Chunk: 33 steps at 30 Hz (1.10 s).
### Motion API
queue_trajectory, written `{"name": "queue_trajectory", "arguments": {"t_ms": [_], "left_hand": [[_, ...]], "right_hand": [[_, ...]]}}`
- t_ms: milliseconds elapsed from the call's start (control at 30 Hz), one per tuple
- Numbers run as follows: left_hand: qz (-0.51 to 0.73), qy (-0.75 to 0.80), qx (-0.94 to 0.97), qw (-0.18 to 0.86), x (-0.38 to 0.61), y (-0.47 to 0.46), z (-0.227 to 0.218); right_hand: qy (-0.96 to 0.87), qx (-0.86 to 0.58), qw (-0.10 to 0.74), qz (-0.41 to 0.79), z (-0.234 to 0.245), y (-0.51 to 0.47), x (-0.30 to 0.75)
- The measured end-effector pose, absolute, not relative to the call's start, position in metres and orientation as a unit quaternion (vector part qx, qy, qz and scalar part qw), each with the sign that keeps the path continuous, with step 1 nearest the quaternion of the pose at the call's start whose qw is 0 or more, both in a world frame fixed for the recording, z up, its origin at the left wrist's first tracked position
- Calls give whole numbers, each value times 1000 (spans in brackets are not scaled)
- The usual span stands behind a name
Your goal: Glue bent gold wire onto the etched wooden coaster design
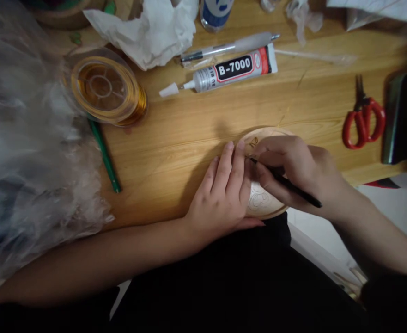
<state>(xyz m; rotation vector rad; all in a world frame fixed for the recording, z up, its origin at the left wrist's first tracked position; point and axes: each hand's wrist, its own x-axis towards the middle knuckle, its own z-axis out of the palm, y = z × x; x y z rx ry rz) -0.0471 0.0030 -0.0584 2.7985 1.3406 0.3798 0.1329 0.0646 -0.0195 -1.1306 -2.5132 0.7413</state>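
A round wooden-rimmed disc (264, 214) lies at the table's front edge, its pale face drawn with thin curling lines. Near its far rim sits a small gold wire shape (254, 142). My left hand (220, 199) holds the disc, its fingers stretched over the left part and the thumb along the near rim. Between the thumb and fingers of my right hand (293, 171) is a slim black pen-like tool (298, 190). Its tip points down at the disc, close to my left fingertips; whether it is a pen or tweezers I cannot make out.
Beyond the disc lie a B-7000 glue tube (236, 69), a clear pen (229, 46) and crumpled tissue (154, 32). A gold wire spool (108, 88), green pencil (104, 155) and clear plastic wrap (40, 162) are left. Red-handled snips (362, 120) and a dark phone-like object (404, 115) lie right.
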Motion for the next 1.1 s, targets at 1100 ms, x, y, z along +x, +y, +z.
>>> {"name": "queue_trajectory", "arguments": {"t_ms": [1100], "left_hand": [[136, 441, 886, 37, -46, 1, -63]], "right_hand": [[-812, -479, 287, 169, -27, 61, 163]]}}
